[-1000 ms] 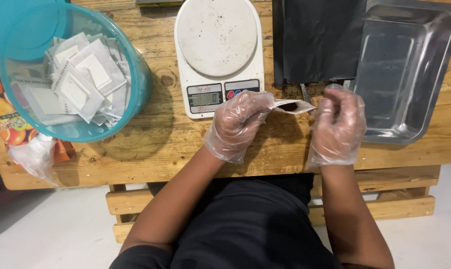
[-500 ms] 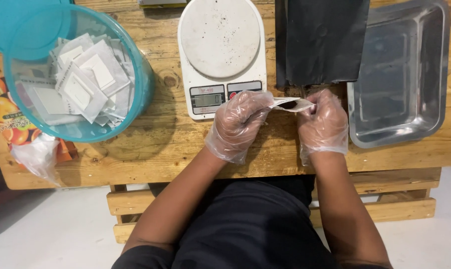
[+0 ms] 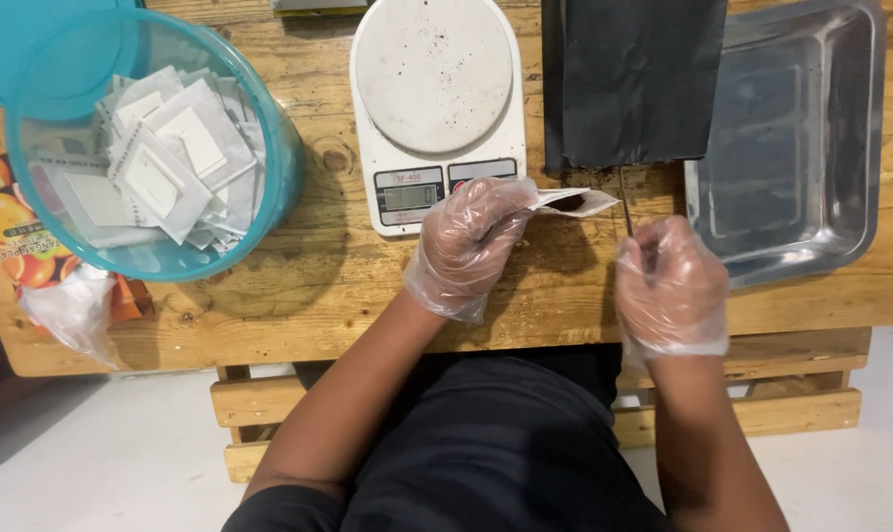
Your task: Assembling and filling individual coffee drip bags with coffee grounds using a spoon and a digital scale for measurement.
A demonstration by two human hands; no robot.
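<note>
- Wooden pallet table (image 3: 299, 296) carries everything.
- Left hand (image 3: 469, 246) pinches a small white sachet (image 3: 573, 202) by the white scale (image 3: 437, 108).
- Right hand (image 3: 670, 286), on the sachet half a second ago, has pulled back, fingers curled around a thin stick (image 3: 625, 202).
- Teal tub (image 3: 269, 187) holds white square sachets; black pouch (image 3: 634, 79) beside the steel tray (image 3: 841, 148).
</note>
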